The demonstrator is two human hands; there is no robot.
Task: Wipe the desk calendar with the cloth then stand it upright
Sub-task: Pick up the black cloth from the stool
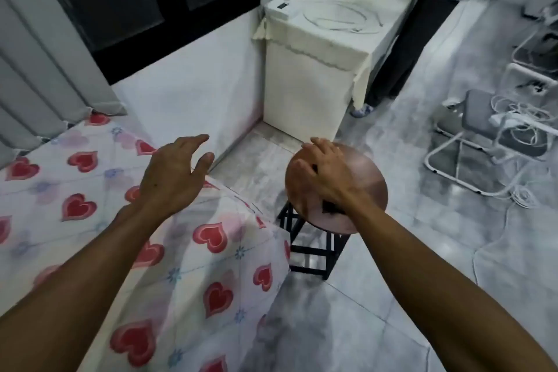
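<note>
My right hand [327, 174] lies palm down on the round brown seat of a stool [359, 166]. A dark cloth [330, 208] shows under the palm, with another bit of it peeking out between thumb and fingers. Most of the cloth is hidden by the hand. My left hand [173, 172] hovers open, fingers spread, above the corner of a bed with a heart-print sheet [75, 205]; it holds nothing. No desk calendar is in view. The picture is slightly blurred around the right hand.
The stool has a black frame [314, 251] and stands on a grey tiled floor beside the bed corner. A white cabinet [308, 81] with a cream cover stands behind it; a person [407, 39] stands next to it. A folding chair [483, 142] with cables is at right.
</note>
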